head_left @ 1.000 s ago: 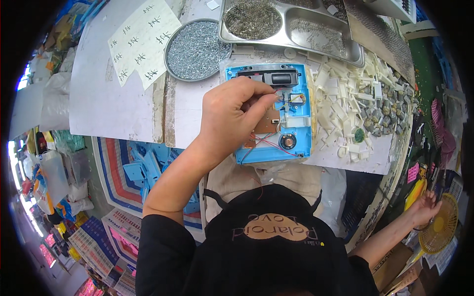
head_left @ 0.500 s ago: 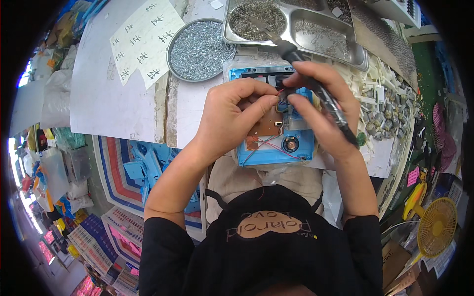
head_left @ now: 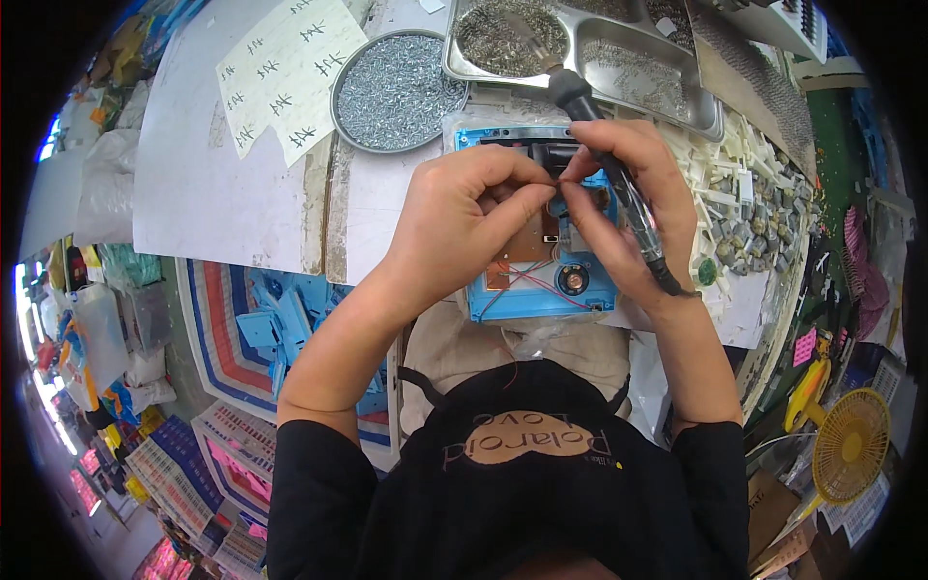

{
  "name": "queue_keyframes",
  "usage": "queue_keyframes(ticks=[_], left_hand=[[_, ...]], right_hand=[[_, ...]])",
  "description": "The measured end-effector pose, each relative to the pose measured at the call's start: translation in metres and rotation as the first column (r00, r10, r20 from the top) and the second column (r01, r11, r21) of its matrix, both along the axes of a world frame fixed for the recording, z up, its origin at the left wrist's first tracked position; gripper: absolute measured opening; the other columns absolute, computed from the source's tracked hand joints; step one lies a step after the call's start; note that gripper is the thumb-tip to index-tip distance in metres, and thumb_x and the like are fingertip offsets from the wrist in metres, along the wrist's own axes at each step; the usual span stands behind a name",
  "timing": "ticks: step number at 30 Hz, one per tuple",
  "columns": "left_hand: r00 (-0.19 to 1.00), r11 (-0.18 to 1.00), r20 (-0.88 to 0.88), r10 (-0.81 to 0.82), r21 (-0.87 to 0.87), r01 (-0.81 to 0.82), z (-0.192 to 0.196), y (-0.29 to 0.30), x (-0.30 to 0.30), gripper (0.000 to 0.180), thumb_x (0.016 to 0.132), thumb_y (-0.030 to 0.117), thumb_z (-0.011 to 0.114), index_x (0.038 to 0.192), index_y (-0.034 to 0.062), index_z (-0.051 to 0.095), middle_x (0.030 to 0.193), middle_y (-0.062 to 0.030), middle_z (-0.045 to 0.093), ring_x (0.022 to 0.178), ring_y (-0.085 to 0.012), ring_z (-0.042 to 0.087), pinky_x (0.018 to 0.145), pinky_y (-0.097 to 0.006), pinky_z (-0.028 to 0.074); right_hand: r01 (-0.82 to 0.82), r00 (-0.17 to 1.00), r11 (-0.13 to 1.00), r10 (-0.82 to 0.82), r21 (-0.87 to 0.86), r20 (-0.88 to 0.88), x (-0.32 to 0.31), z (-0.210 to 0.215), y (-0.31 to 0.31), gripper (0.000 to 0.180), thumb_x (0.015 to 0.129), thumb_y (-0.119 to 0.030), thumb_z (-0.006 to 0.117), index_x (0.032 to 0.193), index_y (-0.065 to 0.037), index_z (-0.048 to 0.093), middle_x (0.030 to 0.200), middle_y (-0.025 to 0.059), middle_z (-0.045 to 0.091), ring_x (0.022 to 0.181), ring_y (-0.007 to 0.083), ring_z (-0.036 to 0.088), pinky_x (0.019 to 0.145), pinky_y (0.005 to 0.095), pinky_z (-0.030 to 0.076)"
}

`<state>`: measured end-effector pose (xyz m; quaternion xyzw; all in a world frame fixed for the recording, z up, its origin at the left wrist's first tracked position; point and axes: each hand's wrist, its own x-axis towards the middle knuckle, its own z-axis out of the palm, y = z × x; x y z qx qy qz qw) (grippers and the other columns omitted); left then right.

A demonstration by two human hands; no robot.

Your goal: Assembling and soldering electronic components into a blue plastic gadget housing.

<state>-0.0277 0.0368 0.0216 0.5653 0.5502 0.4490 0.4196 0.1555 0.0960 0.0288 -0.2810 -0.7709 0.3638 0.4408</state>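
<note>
Over one blue casing | left hand: fingertips together | right hand: clamped round one pen-shaped tool

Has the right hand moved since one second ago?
Yes: judged against the yellow fan, the right hand has moved left and up in the picture, to the blue plastic housing.

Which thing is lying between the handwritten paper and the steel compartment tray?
A round pan of small silvery pieces lies there, shown in the head view.
</note>
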Motion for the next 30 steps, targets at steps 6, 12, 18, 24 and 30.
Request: queue_keyframes(ticks=[6,12,18,24,30], left_hand=[[0.984,0.987,-0.174,0.047,0.162,-0.019,0.005,0.0,0.004,0.007,0.083,0.006,0.072,0.086,0.0011,0.068,0.091,-0.0084,0.059,0.068,-0.0177,0.056,0.06,-0.03,0.046],[0.94,0.976,-0.327,0.102,0.218,-0.03,-0.001,0.001,0.007,0.007,0.081,0.002,0.069,0.082,-0.002,0.064,0.094,-0.0072,0.053,0.068,-0.0121,0.055,0.06,-0.025,0.046],[0.89,0.973,-0.436,0.136,0.228,-0.038,-0.004,0.004,0.013,0.008,0.078,0.003,0.07,0.079,-0.0022,0.064,0.091,-0.0087,0.054,0.066,-0.0154,0.059,0.058,-0.027,0.05],[0.878,0.968,-0.452,0.156,0.247,-0.045,-0.006,0.006,0.013,0.007,0.078,0.002,0.069,0.078,-0.0021,0.063,0.09,-0.0082,0.055,0.065,-0.0148,0.059,0.057,-0.027,0.049],[0.883,0.966,-0.439,0.165,0.251,-0.056,-0.007,0.006,0.012,0.007,0.078,0.0,0.068,0.079,-0.0025,0.063,0.09,-0.0083,0.055,0.064,-0.0142,0.058,0.057,-0.026,0.048]], right_hand=[[0.096,0.995,0.991,-0.097,0.091,0.002,-0.002,0.0,-0.009,0.05,0.074,0.012,0.071,0.119,-0.009,0.065,0.097,0.0104,0.062,0.082,0.0222,0.064,0.072,0.0308,0.053],[0.111,0.99,0.978,-0.124,0.175,0.061,0.047,0.009,-0.014,0.036,0.077,-0.003,0.08,0.111,-0.004,0.067,0.091,0.0104,0.065,0.075,0.0188,0.06,0.064,0.0279,0.047],[0.087,0.996,0.993,-0.089,0.076,0.018,0.085,0.021,-0.029,0.033,0.081,-0.005,0.074,0.111,0.003,0.062,0.087,0.0126,0.064,0.071,0.0181,0.057,0.064,0.029,0.044],[-0.121,0.987,0.975,0.098,0.189,0.124,0.08,0.014,-0.019,0.032,0.075,-0.003,0.074,0.105,0.0,0.063,0.068,0.0091,0.057,0.055,0.023,0.051,0.053,0.033,0.039],[-0.125,0.987,0.962,0.095,0.242,0.131,0.073,0.01,-0.017,0.03,0.075,-0.004,0.075,0.103,0.0,0.064,0.068,0.0079,0.057,0.055,0.0226,0.051,0.051,0.0333,0.039]])
